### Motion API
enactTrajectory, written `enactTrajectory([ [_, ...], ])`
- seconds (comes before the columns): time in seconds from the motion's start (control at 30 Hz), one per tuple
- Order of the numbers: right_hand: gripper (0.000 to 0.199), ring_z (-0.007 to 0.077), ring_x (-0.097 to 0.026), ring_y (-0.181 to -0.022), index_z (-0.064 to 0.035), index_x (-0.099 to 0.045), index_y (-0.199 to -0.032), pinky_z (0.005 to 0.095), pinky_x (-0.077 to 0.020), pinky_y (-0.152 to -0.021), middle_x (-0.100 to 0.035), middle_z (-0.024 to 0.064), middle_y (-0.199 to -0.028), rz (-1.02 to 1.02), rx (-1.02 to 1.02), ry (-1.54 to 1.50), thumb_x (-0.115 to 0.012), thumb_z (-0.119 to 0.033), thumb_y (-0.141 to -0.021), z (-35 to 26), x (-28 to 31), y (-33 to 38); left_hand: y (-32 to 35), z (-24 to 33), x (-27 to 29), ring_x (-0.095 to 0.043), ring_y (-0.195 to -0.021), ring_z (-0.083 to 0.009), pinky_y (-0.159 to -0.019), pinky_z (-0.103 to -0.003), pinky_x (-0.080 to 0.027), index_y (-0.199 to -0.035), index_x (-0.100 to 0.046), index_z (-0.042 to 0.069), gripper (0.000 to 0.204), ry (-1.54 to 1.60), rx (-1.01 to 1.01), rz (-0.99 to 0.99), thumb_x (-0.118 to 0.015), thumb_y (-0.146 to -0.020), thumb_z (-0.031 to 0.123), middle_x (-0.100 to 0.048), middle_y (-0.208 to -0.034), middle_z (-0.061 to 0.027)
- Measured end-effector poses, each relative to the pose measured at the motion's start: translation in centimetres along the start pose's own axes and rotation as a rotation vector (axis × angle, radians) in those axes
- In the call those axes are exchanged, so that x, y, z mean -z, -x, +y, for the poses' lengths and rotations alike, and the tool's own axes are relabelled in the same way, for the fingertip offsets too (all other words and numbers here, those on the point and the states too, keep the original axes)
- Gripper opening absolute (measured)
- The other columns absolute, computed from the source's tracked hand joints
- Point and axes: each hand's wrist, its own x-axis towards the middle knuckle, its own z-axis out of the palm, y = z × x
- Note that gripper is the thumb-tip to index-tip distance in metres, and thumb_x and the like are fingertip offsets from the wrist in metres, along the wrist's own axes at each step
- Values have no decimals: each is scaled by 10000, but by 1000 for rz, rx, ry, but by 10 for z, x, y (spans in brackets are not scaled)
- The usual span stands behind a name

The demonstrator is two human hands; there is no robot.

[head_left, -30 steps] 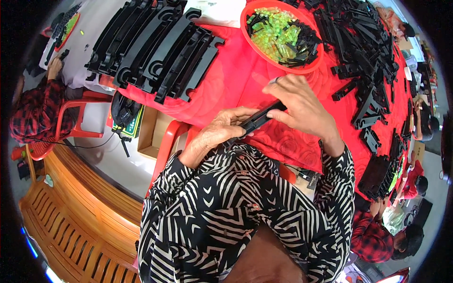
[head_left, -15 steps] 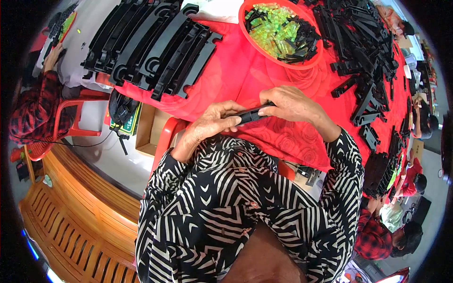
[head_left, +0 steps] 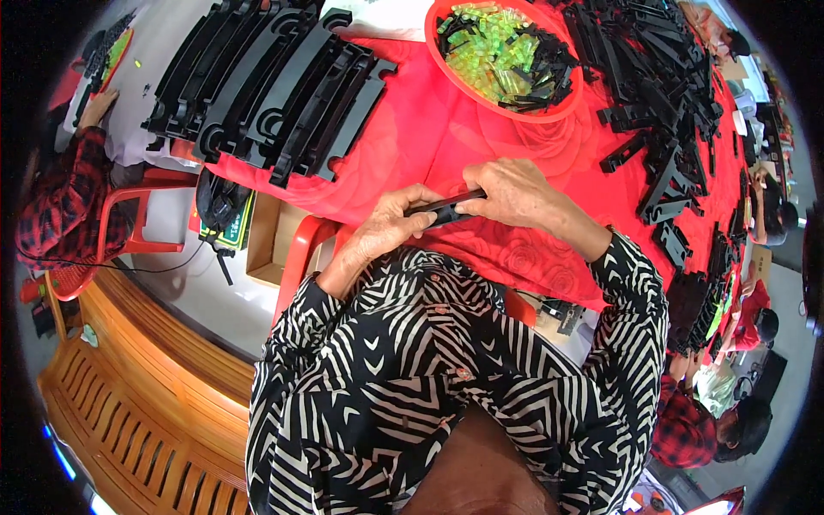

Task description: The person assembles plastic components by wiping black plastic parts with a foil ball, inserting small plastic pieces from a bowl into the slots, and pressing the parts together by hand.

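Observation:
Both my hands hold one narrow black plastic part above the near edge of the red-covered table. My left hand grips its left end, with the thumb along the near side. At its right end, the thumb and fingers of my right hand are closed on it. A thin dark strip shows along the part's top, but I cannot tell whether it is a separate piece. Beyond my hands stands a red-rimmed basin holding yellow-green clear small pieces and black pieces.
Long curved black plastic parts lie in a row at the far left of the red tablecloth. A heap of black parts covers the right side. A red chair, a wooden bench and co-workers are around.
The black part has tilted a little, and a thin strip now shows along its top. My right hand has shifted slightly left. The view has moved a little.

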Motion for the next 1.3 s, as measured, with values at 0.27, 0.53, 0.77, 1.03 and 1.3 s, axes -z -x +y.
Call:
enactTrajectory([
  [0.27,449,319,-581,-657,-33,-572,-703,422,-421,-556,-576,147,-657,-33,3,-166,-648,-474,-680,21,-25,-6,-3,-2,-6,-466,-573,-54,-496,-196,-381,-1006,-548,4,207,0,49,31,-531,-800,15,-561,-725,-10],
  [0.53,421,249,-532,-588,-45,-541,-697,381,-387,-528,-531,106,-597,-31,-118,-293,-680,-442,-673,23,-39,-6,-6,-4,-12,-458,-552,-53,-478,-200,-373,-981,-549,6,181,-25,39,72,-540,-801,25,-562,-714,-14],
  [0.77,477,273,-543,-600,-38,-532,-679,394,-385,-523,-534,123,-607,36,-103,-373,-671,-494,-665,28,-52,-4,-8,0,-11,-494,-633,-60,-534,-212,-398,-952,-555,-9,165,-87,45,49,-540,-788,4,-576,-729,-26],
  [1.03,493,281,-549,-605,-36,-545,-685,394,-392,-528,-543,135,-610,-62,-100,-380,-660,-515,-661,32,-59,-6,-11,-10,-17,-447,-578,-43,-486,-193,-356,-973,-557,9,166,-128,-22,40,-526,-810,22,-580,-770,-16],
  [1.3,459,346,-582,-712,-10,-559,-789,432,-434,-603,-593,185,-741,-30,-127,-302,-643,-452,-693,16,-56,2,-15,-27,-15,-551,-763,-96,-681,-242,-443,-959,-556,-19,197,-319,-128,66,-521,-766,-35,-594,-796,-45],
])
